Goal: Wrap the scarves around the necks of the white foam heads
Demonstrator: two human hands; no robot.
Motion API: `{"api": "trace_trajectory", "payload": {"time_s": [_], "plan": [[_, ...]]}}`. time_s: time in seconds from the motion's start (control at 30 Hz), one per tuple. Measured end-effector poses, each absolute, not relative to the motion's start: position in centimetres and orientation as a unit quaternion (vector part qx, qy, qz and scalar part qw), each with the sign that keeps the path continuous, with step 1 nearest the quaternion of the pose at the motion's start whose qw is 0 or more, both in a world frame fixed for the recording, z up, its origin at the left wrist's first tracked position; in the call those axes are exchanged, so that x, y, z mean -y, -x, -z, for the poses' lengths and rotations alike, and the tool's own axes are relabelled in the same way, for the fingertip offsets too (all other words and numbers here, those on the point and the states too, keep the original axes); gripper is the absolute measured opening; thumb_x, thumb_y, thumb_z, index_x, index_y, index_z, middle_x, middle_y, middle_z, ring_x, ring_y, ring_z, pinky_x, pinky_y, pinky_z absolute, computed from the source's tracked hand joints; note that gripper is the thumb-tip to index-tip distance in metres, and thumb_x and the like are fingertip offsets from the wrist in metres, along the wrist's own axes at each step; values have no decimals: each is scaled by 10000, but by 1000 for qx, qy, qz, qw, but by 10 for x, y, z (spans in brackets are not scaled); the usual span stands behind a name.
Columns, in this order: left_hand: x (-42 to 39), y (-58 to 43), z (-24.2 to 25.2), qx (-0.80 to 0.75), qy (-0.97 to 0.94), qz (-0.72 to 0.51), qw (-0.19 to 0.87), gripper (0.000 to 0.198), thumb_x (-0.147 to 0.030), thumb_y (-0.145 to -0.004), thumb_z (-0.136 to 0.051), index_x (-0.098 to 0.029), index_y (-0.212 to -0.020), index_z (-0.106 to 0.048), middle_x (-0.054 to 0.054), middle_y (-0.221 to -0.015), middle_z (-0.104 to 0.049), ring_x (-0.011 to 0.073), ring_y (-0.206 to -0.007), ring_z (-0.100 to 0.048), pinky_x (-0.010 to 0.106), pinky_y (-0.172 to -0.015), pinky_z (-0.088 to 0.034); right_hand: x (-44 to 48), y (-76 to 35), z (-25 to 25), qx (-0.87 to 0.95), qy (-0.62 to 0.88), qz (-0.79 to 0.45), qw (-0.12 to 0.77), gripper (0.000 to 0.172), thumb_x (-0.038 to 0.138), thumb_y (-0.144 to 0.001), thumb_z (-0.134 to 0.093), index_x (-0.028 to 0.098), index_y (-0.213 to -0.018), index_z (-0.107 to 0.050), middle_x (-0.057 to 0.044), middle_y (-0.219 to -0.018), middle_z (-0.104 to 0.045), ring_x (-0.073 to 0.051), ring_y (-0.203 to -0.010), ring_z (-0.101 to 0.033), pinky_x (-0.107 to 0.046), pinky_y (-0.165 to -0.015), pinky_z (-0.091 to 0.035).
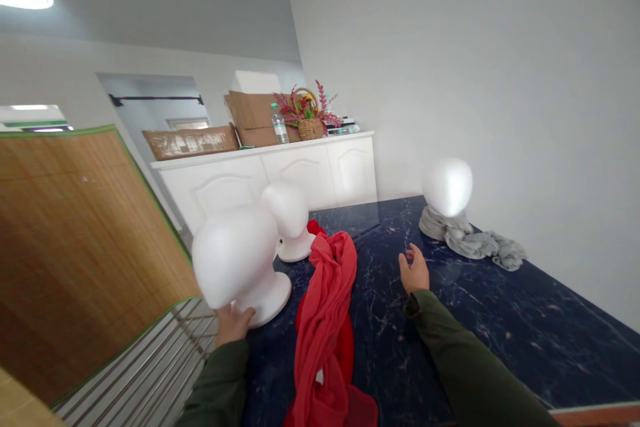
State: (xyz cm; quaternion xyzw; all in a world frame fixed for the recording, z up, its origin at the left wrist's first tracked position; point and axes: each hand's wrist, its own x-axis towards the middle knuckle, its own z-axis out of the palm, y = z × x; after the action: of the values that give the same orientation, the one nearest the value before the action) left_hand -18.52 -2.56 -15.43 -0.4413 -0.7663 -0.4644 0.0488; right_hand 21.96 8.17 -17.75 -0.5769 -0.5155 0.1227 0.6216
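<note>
A white mannequin head (236, 255) stands tilted at the table's left side. Its neck is in my left hand (233, 324), thumb showing, the other fingers hidden. Behind it is a second white mannequin head (287, 208). A red scarf (327, 293) lies bunched lengthwise down the middle of the table, between my hands. To the right of the scarf, over the dark table, my right hand (415, 271) has loosely bent fingers, apart, and holds nothing. Farther right a third white mannequin head (447, 187) stands with a grey scarf (467, 235) around its base, one end trailing right.
The dark blue marbled table (480, 307) meets a plain wall on the right. At the back a white cabinet (215, 183) carries cardboard boxes (257, 119), a bottle (279, 125) and a flower basket (311, 128). On the left are a bamboo mat (75, 240) and a metal rack (165, 353).
</note>
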Motion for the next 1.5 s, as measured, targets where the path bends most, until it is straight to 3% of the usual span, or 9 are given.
{"api": "trace_trajectory", "payload": {"time_s": [0.1, 0.4, 0.53, 0.73, 0.9, 1.03, 1.23, 1.4, 1.5], "plan": [[22, 174, 155, 820, 452, 351, 31, 622, -433, -612, -520, -56, -1099, -428, 176, -1048, -526, 337, -1022, -482, 418, -863, -382, -81, -218, 178, 518, 575, -132, 619, 538, 380, -725, -442, 94, -1180, -412, -132, -974, -555, -207, -851, -533, -351, -733, -440], [8, 148, 149, 836, 484, 238, 99, 622, -578, -634, -467, -77, -1001, -500, 181, -970, -585, 326, -956, -529, 391, -778, -402, -81, -216, 180, 527, 568, -150, 614, 524, 367, -727, -436, 86, -1169, -419, -127, -962, -558, -204, -844, -539, -355, -745, -442], [2, 148, 149, 843, 469, 252, 80, 670, -592, -613, -485, -70, -1033, -494, 184, -984, -583, 330, -959, -529, 392, -777, -410, -82, -215, 181, 532, 572, -153, 605, 506, 366, -733, -432, 87, -1155, -435, -119, -948, -568, -196, -833, -549, -357, -768, -436], [20, 146, 165, 820, 417, 382, 83, 805, -544, -595, -532, -11, -1180, -388, 215, -1089, -523, 326, -1002, -505, 408, -843, -410, -86, -212, 185, 534, 571, -145, 606, 430, 346, -738, -436, 117, -1097, -489, -109, -914, -582, -192, -793, -567, -364, -770, -442], [46, 97, 148, 661, 545, 512, 66, 523, -450, -675, -499, -120, -1077, -445, 114, -1005, -543, 230, -910, -537, 353, -777, -461, -95, -233, 179, 500, 593, -60, 628, 392, 308, -735, -413, 82, -1033, -530, -142, -938, -569, -216, -837, -543, -371, -785, -433], [30, 25, 122, 505, 775, 379, -32, 243, -336, -770, -423, -190, -923, -543, 68, -906, -591, 193, -882, -547, 351, -828, -429, -102, -282, 174, 385, 647, 102, 650, 406, 267, -720, -402, 55, -1047, -514, -169, -998, -543, -267, -989, -471, -416, -877, -355], [-32, -26, 149, 433, 845, 283, -132, 232, -248, -749, -468, -179, -953, -556, 59, -946, -594, 173, -904, -531, 332, -839, -414, -119, -358, 178, 381, 674, 200, 600, 518, 258, -743, -332, 28, -1206, -356, -195, -1249, -376, -255, -1201, -279, -420, -965, -257], [-39, -20, 165, 431, 853, 257, -143, 220, -238, -734, -491, -207, -941, -558, 35, -959, -577, 170, -927, -500, 321, -848, -384, -144, -386, 175, 446, 681, 171, 556, 518, 299, -792, -257, 20, -1217, -354, -202, -1266, -367, -235, -1199, -305, -356, -964, -266], [-34, -20, 160, 440, 853, 245, -140, 211, -236, -729, -494, -207, -928, -558, 35, -944, -572, 173, -917, -493, 319, -837, -380, -162, -382, 177, 476, 714, 122, 498, 685, 416, -753, -373, -19, -1265, -242, -244, -1256, -354, -289, -1163, -348, -386, -912, -319]]}}
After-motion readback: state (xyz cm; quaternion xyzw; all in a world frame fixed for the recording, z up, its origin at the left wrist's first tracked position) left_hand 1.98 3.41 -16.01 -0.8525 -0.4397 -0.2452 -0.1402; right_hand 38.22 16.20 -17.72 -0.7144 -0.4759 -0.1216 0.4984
